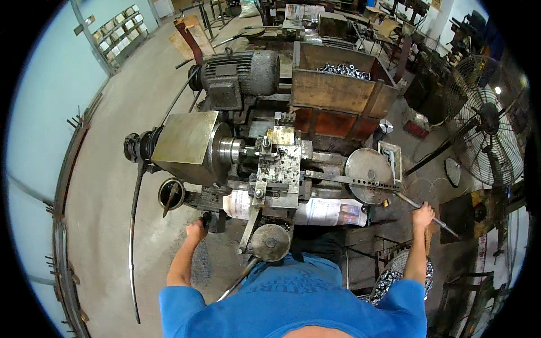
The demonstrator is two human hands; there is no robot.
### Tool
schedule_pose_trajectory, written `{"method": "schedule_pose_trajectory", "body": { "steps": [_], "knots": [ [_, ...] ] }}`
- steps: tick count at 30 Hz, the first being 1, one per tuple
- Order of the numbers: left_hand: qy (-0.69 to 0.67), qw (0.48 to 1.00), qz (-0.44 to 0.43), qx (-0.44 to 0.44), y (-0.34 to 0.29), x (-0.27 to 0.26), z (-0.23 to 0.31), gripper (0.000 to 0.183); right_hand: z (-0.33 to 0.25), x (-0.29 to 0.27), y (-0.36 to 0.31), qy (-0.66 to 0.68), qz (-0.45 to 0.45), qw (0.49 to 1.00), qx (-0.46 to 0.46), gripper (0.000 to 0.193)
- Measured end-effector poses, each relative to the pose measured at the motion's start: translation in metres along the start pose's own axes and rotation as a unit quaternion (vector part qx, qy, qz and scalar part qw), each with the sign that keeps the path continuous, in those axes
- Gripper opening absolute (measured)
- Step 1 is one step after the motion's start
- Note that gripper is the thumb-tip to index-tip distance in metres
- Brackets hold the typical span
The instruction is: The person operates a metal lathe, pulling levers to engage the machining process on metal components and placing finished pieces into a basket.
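Lever rod [409, 202] lies at the right of the machine [280, 163], slanting from far left to near right, the nearer right hand [422, 216] wrapped around it, the left hand [196, 230] well apart at a dark knob [209, 217], grip unclear.

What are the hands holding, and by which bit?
The right hand grips a metal rod short of its free end. The left hand is at a dark machine part; whether it grips that, I can't tell.

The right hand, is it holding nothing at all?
No, the right hand is wrapped around a long metal lever.
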State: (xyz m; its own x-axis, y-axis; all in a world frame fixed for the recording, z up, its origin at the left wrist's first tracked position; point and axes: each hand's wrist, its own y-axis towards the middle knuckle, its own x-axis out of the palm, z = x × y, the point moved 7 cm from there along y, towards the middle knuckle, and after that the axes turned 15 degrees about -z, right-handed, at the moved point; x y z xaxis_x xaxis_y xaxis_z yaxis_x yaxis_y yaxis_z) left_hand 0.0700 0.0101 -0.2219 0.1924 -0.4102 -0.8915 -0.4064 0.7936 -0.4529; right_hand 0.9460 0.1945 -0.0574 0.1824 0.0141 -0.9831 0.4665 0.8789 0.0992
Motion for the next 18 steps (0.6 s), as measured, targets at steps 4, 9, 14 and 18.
{"method": "schedule_pose_trajectory", "body": {
  "steps": [4, 9, 14, 18],
  "knots": [
    [-0.08, 0.996, -0.022, -0.025, -0.006, -0.003, -0.005, 0.034, -0.044, -0.032, -0.055, 0.129, 0.032, 0.986, -0.102, 0.064],
    [-0.168, 0.974, -0.155, -0.014, -0.024, -0.008, -0.016, 0.045, -0.166, -0.144, -0.101, 0.388, 0.015, 0.865, -0.318, 0.054],
    [-0.427, 0.886, 0.114, 0.144, -0.07, -0.17, -0.097, 0.021, -0.358, -0.266, -0.187, 0.377, 0.027, 0.67, -0.639, 0.048],
    [-0.263, 0.899, 0.341, -0.081, -0.153, -0.255, -0.167, 0.027, -0.484, -0.296, -0.257, 0.169, 0.072, 0.648, -0.739, 0.036]
  ]
}}
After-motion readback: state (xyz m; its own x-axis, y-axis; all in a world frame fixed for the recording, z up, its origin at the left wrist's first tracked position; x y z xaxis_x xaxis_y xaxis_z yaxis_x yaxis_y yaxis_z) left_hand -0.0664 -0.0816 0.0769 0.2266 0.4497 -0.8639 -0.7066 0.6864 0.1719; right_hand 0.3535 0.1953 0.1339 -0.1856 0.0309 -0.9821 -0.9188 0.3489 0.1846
